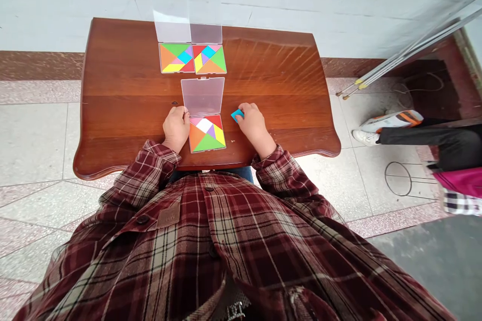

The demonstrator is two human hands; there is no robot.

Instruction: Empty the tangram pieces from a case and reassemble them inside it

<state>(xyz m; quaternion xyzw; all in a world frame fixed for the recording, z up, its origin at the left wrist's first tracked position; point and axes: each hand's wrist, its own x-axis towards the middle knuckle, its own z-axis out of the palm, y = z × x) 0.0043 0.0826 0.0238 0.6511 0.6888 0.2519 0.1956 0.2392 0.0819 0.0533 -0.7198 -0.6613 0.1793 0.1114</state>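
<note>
An open clear plastic case (205, 125) lies on the wooden table (282, 85) in front of me, its lid folded back. Its tray holds coloured tangram pieces (206, 136) with a white gap near the top middle. My left hand (175, 128) rests against the tray's left edge with fingers curled. My right hand (253, 121) is just right of the tray and pinches a small blue piece (237, 115) on the table top.
Two more open cases with full tangram sets (176, 57) (209, 58) stand side by side at the table's far edge. To the right, on the floor, are another person's legs and shoe (391, 123), a wire stand (399, 179) and leaning metal rods (406, 55).
</note>
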